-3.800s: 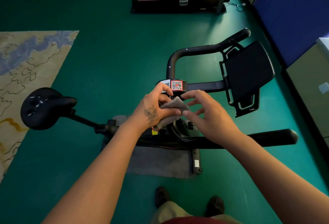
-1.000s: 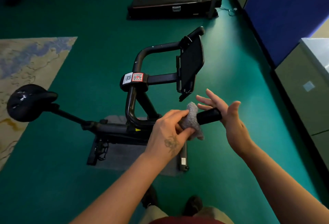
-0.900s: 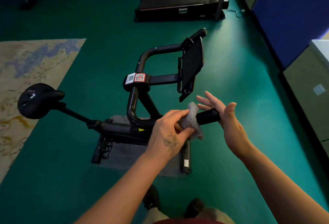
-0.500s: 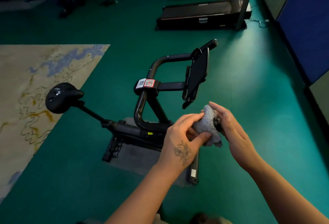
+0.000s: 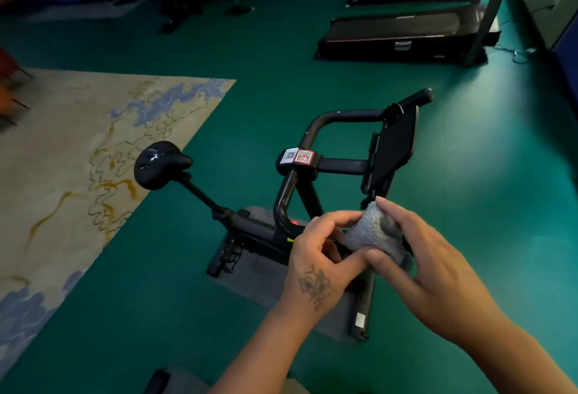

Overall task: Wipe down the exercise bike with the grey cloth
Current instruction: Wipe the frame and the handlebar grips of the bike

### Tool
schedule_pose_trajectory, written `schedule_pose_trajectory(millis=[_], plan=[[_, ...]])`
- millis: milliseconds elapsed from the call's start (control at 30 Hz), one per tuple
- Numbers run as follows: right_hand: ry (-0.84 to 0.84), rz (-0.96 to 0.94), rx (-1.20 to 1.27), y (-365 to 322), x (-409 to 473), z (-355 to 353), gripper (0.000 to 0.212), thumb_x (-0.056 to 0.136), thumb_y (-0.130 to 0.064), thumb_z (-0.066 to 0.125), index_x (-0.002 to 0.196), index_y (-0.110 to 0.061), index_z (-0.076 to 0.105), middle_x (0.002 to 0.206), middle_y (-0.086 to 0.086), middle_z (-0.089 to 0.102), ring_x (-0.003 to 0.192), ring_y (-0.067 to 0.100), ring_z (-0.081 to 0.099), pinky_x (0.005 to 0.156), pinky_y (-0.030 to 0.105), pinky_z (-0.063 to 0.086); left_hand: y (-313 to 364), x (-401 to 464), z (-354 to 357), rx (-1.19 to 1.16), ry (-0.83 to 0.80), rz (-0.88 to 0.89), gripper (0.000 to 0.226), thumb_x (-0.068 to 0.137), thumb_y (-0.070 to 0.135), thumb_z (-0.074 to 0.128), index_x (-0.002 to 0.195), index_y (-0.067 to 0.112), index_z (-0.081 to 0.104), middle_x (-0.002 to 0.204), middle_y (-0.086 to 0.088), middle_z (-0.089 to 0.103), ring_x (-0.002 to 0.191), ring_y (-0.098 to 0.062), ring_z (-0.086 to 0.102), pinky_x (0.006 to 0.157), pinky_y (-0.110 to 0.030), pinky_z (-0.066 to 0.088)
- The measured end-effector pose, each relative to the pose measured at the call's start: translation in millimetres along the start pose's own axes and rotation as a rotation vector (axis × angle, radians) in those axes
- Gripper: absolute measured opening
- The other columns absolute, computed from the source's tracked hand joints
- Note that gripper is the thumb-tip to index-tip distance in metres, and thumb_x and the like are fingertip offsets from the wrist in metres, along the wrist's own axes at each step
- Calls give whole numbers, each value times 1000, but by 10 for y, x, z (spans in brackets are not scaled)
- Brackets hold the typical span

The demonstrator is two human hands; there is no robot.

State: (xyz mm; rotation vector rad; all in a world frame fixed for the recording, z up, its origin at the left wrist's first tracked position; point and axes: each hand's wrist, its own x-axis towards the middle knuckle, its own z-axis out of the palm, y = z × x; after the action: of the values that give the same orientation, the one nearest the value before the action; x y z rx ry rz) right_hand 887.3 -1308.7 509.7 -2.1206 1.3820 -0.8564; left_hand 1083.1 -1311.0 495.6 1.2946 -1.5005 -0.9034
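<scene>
A green floor (image 5: pixel 469 206) fills the room, with a pale patterned rug (image 5: pixel 78 159) to the left and a black treadmill (image 5: pixel 406 34) at the far right. The black exercise bike (image 5: pixel 297 190) stands in the middle on a grey mat (image 5: pixel 312 293), its saddle (image 5: pixel 159 163) pointing left and its tablet holder (image 5: pixel 394 149) on the right.

Both forearms reach in from the bottom edge and meet over the near handlebar end. The left hand (image 5: pixel 319 256), with a flower tattoo on its back, curls its forefinger and thumb round the grey cloth (image 5: pixel 372 234) from the left. The right hand (image 5: pixel 428 265) wraps the cloth from the right, fingers over the top, thumb underneath, touching the left thumb. So both hands are clamped on the cloth, which is bundled over the handlebar tip and hides it.

On the handlebar clamp sit two QR stickers (image 5: pixel 297 156), one white, one red; no wording is legible.
</scene>
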Motion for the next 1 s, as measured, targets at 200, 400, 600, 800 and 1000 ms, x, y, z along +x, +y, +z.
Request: schedule_pose_trajectory(millis=[200, 400, 600, 800, 1000], plan=[[-102, 80, 300, -224, 153, 588, 69, 91, -67, 63, 152, -45, 41, 141, -31, 53, 134, 0, 54, 105, 16, 43, -375, -177, -633, -167, -14, -134, 55, 85, 22, 91, 134, 33, 68, 122, 1, 76, 109, -25, 72, 86, -42, 60], [-117, 177, 473, -521, 489, 1328, 68, 80, -61, 81, 140, -40, 57, 133, -18, 65, 124, 7, 64, 102, 30, 53, -813, -362, -1617, -208, 65, -216, 63, 84, 24, 87, 141, 23, 62, 132, -2, 73, 112, -24, 70, 87, -39, 59], [-192, 223, 538, -1037, 917, 2149, 51, 75, -36, 90, 120, -37, 66, 117, -8, 73, 108, 13, 71, 93, 32, 58, -1271, -470, -2797, -169, 162, -256, 62, 84, 27, 85, 142, 23, 61, 136, 1, 71, 120, -24, 68, 92, -34, 58], [-191, 200, 528, -1655, 1376, 2993, 40, 75, -39, 88, 106, -43, 64, 105, -13, 71, 97, 11, 70, 81, 23, 55, -1681, -482, -3820, -14, 61, -298, 71, 84, 45, 86, 148, 36, 56, 146, 10, 64, 139, -20, 57, 109, -42, 52], [-229, 181, 533, -2018, 1888, 3528, 45, 77, -42, 87, 115, -31, 64, 109, -12, 72, 102, 12, 71, 86, 27, 56, -1945, -382, -4404, 24, 79, -329, 77, 84, 43, 87, 152, 33, 51, 152, 15, 59, 146, -14, 52, 116, -43, 47]])
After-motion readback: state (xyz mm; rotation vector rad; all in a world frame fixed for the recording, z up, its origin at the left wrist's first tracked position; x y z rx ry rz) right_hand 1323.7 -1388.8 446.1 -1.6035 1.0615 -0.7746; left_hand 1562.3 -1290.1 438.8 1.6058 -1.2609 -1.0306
